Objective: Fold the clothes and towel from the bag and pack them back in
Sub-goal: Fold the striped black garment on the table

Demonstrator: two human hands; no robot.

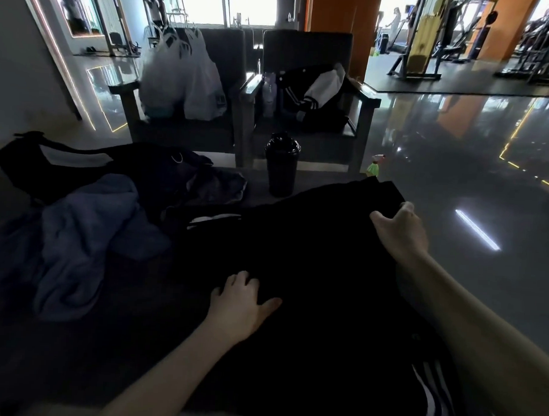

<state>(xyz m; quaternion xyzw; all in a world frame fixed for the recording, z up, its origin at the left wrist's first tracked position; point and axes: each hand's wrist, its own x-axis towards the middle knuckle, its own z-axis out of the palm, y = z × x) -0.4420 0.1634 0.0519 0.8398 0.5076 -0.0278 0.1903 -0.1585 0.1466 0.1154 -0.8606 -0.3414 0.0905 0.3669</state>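
Observation:
A black garment (315, 249) lies spread over the low table in front of me, reaching from the middle to the right edge. My left hand (242, 303) rests flat on its near left part, fingers apart. My right hand (400, 231) pinches the garment's far right edge, thumb on top. A crumpled blue-grey towel (79, 241) lies on the left of the table. Behind it sits the dark bag (91, 167), slumped open, with more dark cloth (215, 187) spilling from it.
A black shaker bottle (281, 168) stands at the table's far edge. A small green bottle (374, 167) is just past the right corner. Two armchairs stand behind the table, one with white plastic bags (181, 77), one with a black-and-white jacket (314, 88). Glossy floor lies to the right.

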